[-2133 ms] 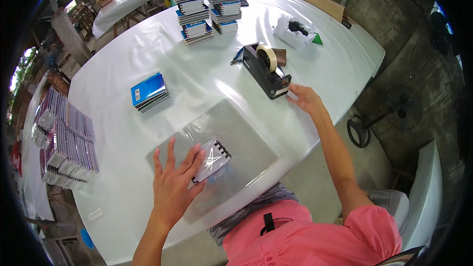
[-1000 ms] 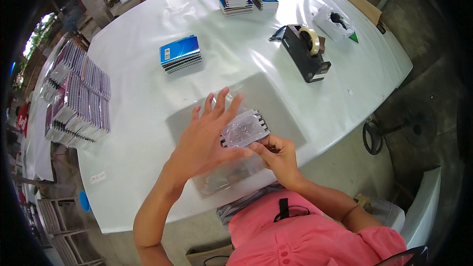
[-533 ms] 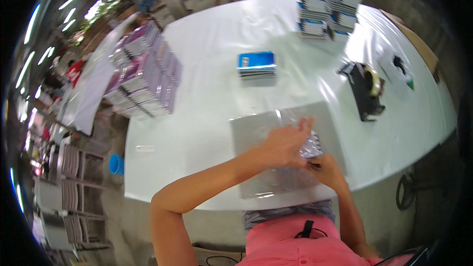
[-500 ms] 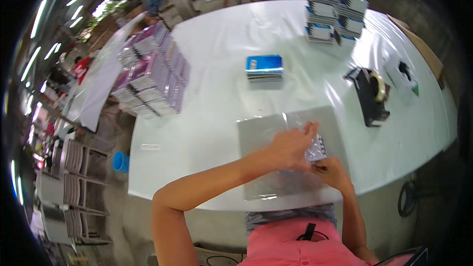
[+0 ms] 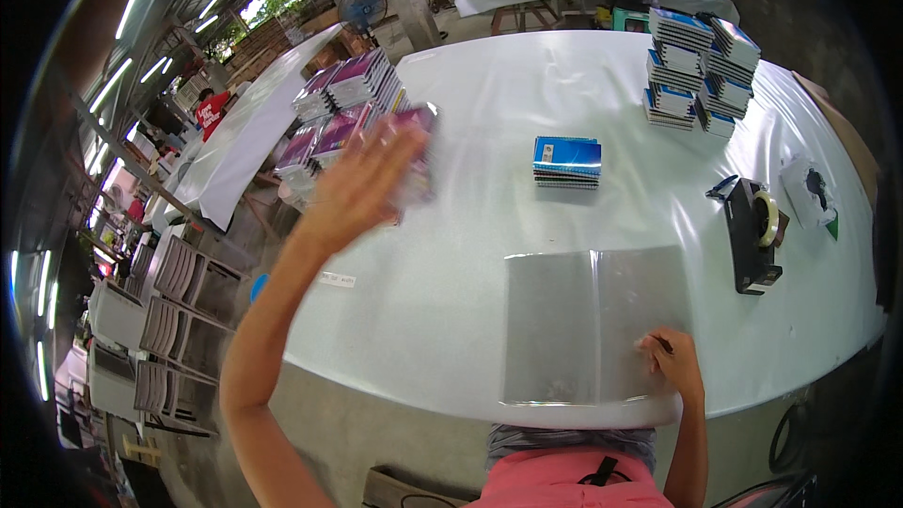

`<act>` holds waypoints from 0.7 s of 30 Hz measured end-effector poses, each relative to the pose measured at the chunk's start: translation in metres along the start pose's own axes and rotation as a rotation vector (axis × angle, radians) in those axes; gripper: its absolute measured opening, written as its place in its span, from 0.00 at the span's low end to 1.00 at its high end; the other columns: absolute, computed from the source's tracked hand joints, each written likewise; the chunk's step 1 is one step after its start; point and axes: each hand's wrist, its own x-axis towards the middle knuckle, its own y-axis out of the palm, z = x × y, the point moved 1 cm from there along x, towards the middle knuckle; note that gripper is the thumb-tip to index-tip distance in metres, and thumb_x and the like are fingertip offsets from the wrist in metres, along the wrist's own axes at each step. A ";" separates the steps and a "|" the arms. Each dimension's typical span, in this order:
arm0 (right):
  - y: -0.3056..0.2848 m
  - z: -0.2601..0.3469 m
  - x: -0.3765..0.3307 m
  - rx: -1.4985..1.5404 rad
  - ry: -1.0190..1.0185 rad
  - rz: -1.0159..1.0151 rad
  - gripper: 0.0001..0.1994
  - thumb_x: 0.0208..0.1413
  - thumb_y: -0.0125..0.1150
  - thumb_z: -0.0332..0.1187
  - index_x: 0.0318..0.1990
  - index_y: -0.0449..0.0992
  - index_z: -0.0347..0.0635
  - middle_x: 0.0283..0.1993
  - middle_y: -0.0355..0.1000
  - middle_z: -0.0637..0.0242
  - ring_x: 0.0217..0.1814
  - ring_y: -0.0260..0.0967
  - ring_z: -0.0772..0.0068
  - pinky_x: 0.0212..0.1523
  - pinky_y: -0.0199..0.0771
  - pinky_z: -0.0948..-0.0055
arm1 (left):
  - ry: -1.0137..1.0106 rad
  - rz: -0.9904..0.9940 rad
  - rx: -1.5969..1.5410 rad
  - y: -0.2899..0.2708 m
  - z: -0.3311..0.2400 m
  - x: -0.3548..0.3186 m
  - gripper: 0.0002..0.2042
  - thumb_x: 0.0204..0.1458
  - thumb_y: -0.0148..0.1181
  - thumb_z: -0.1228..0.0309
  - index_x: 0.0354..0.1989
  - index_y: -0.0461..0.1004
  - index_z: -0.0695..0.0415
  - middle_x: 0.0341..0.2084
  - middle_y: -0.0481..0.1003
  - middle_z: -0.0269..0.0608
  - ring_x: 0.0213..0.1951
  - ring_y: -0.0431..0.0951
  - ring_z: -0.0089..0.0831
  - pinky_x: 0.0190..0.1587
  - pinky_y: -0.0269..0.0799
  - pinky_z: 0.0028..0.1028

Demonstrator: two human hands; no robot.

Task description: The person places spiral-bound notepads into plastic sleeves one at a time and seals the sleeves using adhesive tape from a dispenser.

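The clear-wrapped packet is up in the left hand, lifted off the white table and blurred, to the left of the grey sheets and just short of the stacks of purple-covered packs at the table's far left edge. The fingers are spread fairly wide behind the packet, which seems to rest against them rather than be pinched; the blur keeps me from telling more. The right hand lies on the near right corner of the grey sheets, fingers curled narrow, apparently pinning them flat. Beyond the sheets is one short stack of blue notebooks; to their right stands one black tape dispenser; further off rise about four tall notebook stacks.
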 end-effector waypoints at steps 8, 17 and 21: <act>0.009 0.007 0.003 0.111 0.078 -0.014 0.09 0.60 0.56 0.28 0.30 0.76 0.33 0.18 0.67 0.70 0.16 0.63 0.82 0.19 0.63 0.79 | -0.174 0.058 0.344 0.017 0.156 -0.053 0.53 0.28 0.74 0.72 0.70 0.51 0.48 0.67 0.56 0.32 0.69 0.53 0.37 0.68 0.48 0.48; 0.009 0.014 0.003 0.079 0.151 -0.049 0.10 0.61 0.56 0.29 0.29 0.76 0.33 0.17 0.65 0.71 0.16 0.62 0.82 0.17 0.60 0.80 | -0.410 0.001 0.370 0.064 0.192 -0.099 0.53 0.31 0.74 0.68 0.70 0.50 0.42 0.68 0.55 0.28 0.70 0.50 0.38 0.67 0.47 0.54; 0.006 0.013 0.005 0.077 0.146 -0.015 0.10 0.62 0.55 0.29 0.30 0.76 0.32 0.17 0.65 0.70 0.16 0.62 0.82 0.18 0.62 0.80 | -0.600 -0.144 0.331 0.063 0.201 -0.108 0.58 0.28 0.77 0.62 0.72 0.46 0.45 0.69 0.54 0.34 0.71 0.45 0.46 0.66 0.44 0.58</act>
